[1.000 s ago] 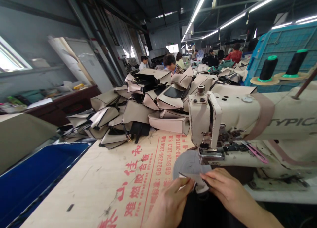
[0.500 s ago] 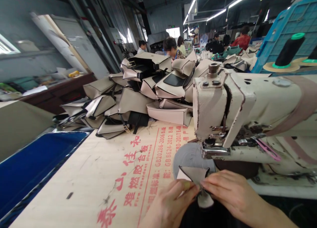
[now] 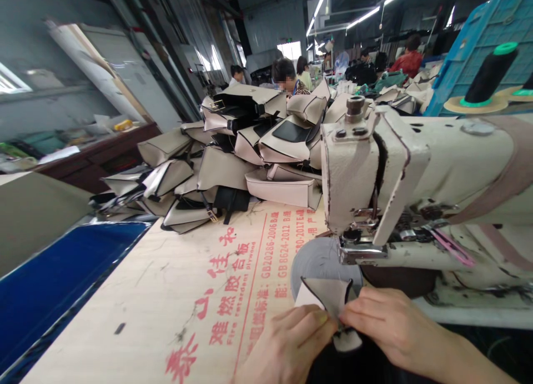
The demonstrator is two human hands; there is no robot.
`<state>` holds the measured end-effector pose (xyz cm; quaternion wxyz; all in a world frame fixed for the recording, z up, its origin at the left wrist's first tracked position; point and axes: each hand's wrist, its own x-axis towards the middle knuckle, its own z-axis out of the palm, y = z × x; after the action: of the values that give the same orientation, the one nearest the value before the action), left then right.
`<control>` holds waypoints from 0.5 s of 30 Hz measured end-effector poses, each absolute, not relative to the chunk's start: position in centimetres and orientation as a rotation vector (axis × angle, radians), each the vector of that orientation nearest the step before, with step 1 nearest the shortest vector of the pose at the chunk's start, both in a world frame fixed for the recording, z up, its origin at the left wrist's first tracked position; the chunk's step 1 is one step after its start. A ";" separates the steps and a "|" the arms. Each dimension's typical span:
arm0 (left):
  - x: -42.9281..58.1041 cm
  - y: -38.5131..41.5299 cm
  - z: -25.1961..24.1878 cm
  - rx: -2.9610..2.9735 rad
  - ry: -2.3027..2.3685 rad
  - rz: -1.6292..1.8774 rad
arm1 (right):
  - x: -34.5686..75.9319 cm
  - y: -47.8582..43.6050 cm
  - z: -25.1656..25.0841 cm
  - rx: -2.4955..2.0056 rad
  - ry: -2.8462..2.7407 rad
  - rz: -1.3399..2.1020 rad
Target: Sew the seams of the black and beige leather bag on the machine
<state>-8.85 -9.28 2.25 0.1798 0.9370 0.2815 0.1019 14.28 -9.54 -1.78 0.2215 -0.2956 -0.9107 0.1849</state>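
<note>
Left hand (image 3: 287, 345) and right hand (image 3: 387, 323) pinch shut on a leather piece (image 3: 328, 295) — beige, black-edged, folded — below the sewing machine (image 3: 375, 173).

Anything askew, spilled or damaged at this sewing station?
The beige bags lie heaped haphazardly on the plywood table, several tipped over. The sewing machine looks worn along its edges. The left hand and right hand pinch a small beige piece.

Bright ceiling strip lights (image 3: 366, 17) glare overhead; edges stretched by wide-angle distortion, corners slightly blurred
</note>
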 end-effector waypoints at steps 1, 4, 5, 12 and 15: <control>-8.8 -9.2 2.4 2.656 0.793 0.306 | 14.3 -9.5 -1.8 -0.813 -2.521 0.517; -8.5 -9.2 2.7 2.698 0.795 0.352 | 14.4 -9.6 -1.7 -0.827 -2.532 0.530; -8.4 -9.2 2.7 2.721 0.796 0.356 | 14.4 -9.6 -1.7 -0.833 -2.533 0.530; -8.2 -10.2 2.4 2.909 0.786 0.354 | 14.6 -9.5 -2.0 -0.855 -2.522 0.527; -8.2 -10.6 2.1 2.897 0.773 0.530 | 14.6 -9.4 -1.7 -0.859 -2.530 0.513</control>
<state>-8.19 -10.56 2.09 0.0483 0.9504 0.2535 0.1737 14.58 -9.43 -1.75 0.2088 -0.3087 -0.9095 0.1843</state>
